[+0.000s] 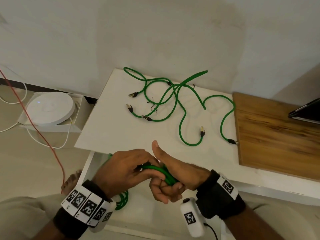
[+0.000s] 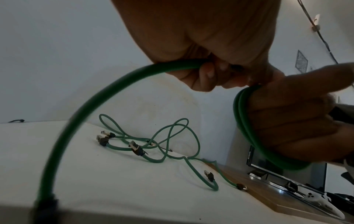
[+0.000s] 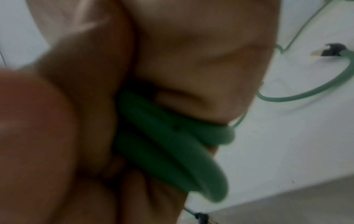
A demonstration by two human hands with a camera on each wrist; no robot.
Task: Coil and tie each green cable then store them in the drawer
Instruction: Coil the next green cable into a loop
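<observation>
In front of the white table's (image 1: 110, 132) near edge, my right hand (image 1: 166, 187) has a green cable (image 1: 161, 172) wound in loops round its curled fingers, thumb sticking up. My left hand (image 1: 128, 168) grips the same cable's free length. In the left wrist view that length (image 2: 95, 98) arcs down from my left hand (image 2: 201, 45), and the loops (image 2: 249, 128) circle my right hand (image 2: 296, 121). The right wrist view shows blurred loops (image 3: 172, 144). Loose green cables (image 1: 173, 99) lie tangled on the table with thin black ties (image 1: 153, 106). Another coiled green cable (image 1: 123, 199) lies in the open drawer (image 1: 87, 168) below.
A wooden board (image 1: 277, 135) lies on the table's right part with a dark screen (image 1: 306, 110) behind it. On the floor to the left stands a white box holding a round white device (image 1: 50, 108), crossed by a red cord (image 1: 34, 118) and white cords.
</observation>
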